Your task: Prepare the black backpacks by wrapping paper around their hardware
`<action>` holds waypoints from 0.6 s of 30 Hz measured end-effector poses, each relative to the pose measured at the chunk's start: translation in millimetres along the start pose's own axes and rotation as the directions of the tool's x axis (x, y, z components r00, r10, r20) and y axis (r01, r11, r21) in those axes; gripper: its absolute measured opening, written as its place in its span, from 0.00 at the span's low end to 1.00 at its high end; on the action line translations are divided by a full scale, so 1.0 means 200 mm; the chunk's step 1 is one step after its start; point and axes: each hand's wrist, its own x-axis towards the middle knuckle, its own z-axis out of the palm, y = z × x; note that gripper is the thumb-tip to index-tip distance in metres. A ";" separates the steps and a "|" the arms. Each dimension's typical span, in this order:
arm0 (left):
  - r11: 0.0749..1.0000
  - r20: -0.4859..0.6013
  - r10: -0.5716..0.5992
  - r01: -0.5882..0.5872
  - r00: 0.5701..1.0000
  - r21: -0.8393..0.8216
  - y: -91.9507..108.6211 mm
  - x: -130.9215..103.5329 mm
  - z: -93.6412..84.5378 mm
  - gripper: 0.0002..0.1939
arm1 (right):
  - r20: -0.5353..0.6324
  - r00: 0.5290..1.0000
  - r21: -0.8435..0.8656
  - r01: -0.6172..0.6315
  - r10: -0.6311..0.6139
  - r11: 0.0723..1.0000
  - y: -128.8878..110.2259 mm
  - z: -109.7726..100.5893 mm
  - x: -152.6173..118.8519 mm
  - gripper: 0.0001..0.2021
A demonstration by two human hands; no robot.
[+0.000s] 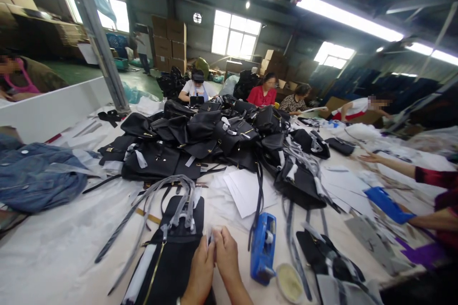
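A black bag [168, 267] with a gold zipper lies on the table in front of me, its straps wrapped in clear plastic. Over its right edge, my left hand [202, 264] and my right hand [226, 252] meet, fingers pinched together on a small piece of translucent wrap [210, 236]. Just right of my hands stands a blue tape dispenser [263, 250], with a small round dish [289, 282] beside it.
A large pile of black bags [200, 133] fills the table's middle. White paper sheets [243, 190] lie before it. Denim cloth [39, 176] is at left, another bag [329, 257] at right. A co-worker's arms [400, 167] reach in from the right; several people sit beyond.
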 end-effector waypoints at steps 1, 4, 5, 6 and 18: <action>1.000 0.027 -0.013 0.013 1.000 0.007 0.00 0.01 0.00 0.26 | 0.088 0.995 0.085 -0.054 0.047 0.995 0.00 -0.01 0.00 0.18; 0.999 0.128 -0.014 0.009 0.992 0.039 -0.01 0.04 0.00 0.26 | 0.323 0.941 0.360 -0.222 0.102 0.906 0.00 -0.05 0.01 0.17; 0.998 0.151 -0.001 -0.007 0.989 0.055 -0.01 0.04 0.00 0.27 | 0.346 0.933 0.424 -0.248 0.097 0.871 0.00 -0.06 0.01 0.16; 0.997 0.163 0.012 -0.024 0.987 0.075 -0.01 0.04 0.00 0.27 | 0.337 0.937 0.470 -0.255 0.095 0.845 0.01 -0.07 0.00 0.15; 0.577 0.306 0.382 -0.484 0.872 0.658 -0.22 0.08 -0.02 0.28 | -0.021 0.993 0.246 -0.107 0.115 0.963 0.12 -0.05 0.06 0.15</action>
